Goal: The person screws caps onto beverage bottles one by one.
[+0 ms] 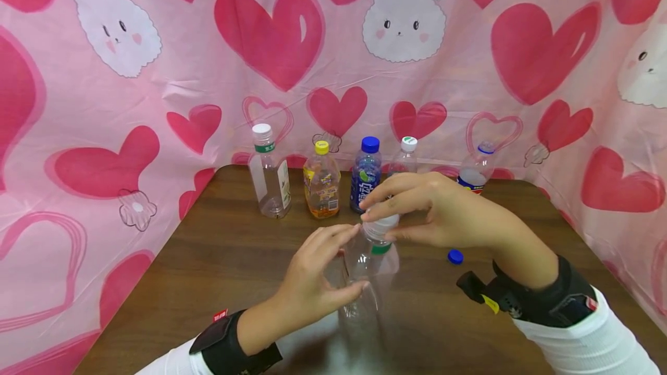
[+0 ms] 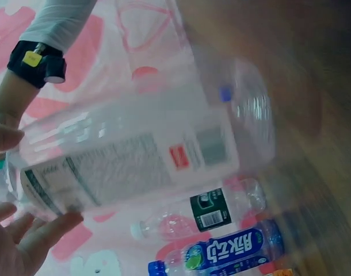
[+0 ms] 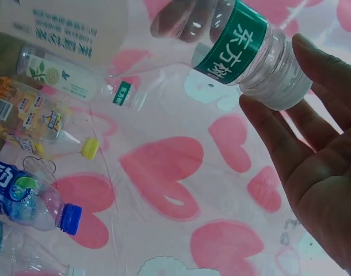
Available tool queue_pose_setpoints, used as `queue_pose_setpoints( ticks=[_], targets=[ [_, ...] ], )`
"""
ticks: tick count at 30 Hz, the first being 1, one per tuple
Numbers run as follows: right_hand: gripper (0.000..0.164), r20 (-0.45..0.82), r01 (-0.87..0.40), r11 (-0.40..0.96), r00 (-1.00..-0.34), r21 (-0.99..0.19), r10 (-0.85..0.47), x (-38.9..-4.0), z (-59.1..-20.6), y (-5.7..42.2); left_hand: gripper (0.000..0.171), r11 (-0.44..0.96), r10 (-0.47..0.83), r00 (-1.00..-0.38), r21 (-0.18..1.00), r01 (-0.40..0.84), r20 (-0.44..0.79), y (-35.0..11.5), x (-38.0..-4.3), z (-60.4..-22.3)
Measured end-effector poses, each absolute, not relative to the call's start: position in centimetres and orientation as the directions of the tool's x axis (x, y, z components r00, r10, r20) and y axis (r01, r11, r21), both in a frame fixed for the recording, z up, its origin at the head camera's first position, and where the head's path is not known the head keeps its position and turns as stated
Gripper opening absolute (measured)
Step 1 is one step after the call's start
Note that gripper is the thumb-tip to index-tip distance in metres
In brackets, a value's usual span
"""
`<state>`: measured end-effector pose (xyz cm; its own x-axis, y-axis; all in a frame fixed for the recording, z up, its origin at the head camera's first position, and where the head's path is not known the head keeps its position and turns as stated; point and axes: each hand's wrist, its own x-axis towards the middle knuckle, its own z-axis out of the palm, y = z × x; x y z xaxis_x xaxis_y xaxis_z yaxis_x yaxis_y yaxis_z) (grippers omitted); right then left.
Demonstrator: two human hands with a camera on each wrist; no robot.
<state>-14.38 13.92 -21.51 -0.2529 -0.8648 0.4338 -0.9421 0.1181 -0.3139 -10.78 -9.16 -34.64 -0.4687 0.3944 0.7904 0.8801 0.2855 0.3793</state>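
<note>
In the head view a large clear plastic bottle (image 1: 359, 305) with a green neck band stands between my two hands. My right hand (image 1: 443, 210) reaches over its top, thumb and fingers on either side of the whitish mouth end. The right wrist view shows that ridged bottle neck (image 3: 273, 75) between thumb and fingertips of the right hand (image 3: 331, 149). My left hand (image 1: 318, 282) is beside the bottle's shoulder, thumb and fingers spread apart in a loose curve around it. In the left wrist view the bottle's label (image 2: 124, 167) is blurred, with left fingers (image 2: 49, 236) alongside.
Along the back of the table (image 1: 208, 282) stand several bottles: a clear one (image 1: 272, 184), a yellow-capped one (image 1: 321, 181), a blue-labelled one (image 1: 366, 172), a white-capped one (image 1: 405, 158) and a blue-topped one (image 1: 476, 169). A loose blue cap (image 1: 455, 256) lies right of the hands.
</note>
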Motion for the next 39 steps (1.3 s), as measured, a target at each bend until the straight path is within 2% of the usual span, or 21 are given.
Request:
queue_pose_setpoints(
  ticks=[6,12,17,25,39],
  targets=[
    [0.038,0.428,-0.936,0.116,-0.260,-0.334,-0.866,-14.5,-21.6,14.0,0.076,0.199,0.438,-0.534,0.502,0.842,0.723,-9.2,-10.7,-34.2],
    [0.042,0.447,-0.941,0.102,-0.247,-0.322,-0.860,-14.4,-21.6,14.0,0.074,0.266,0.430,-0.568,0.502,0.823,0.702,-9.2,-10.8,-34.0],
    [0.042,0.452,-0.941,0.092,-0.240,-0.325,-0.859,-14.3,-21.4,14.0,0.074,0.180,0.410,-0.606,0.591,0.786,0.681,-9.2,-10.7,-34.1],
    [0.041,0.438,-0.927,0.077,-0.246,-0.367,-0.865,-13.9,-21.0,14.2,0.076,0.126,0.405,-0.566,0.570,0.812,0.718,-9.2,-10.7,-34.2],
    [0.042,0.432,-0.935,0.077,-0.232,-0.347,-0.872,-13.9,-20.5,14.4,0.075,0.149,0.417,-0.608,0.609,0.779,0.676,-9.2,-10.8,-34.1]
  ],
)
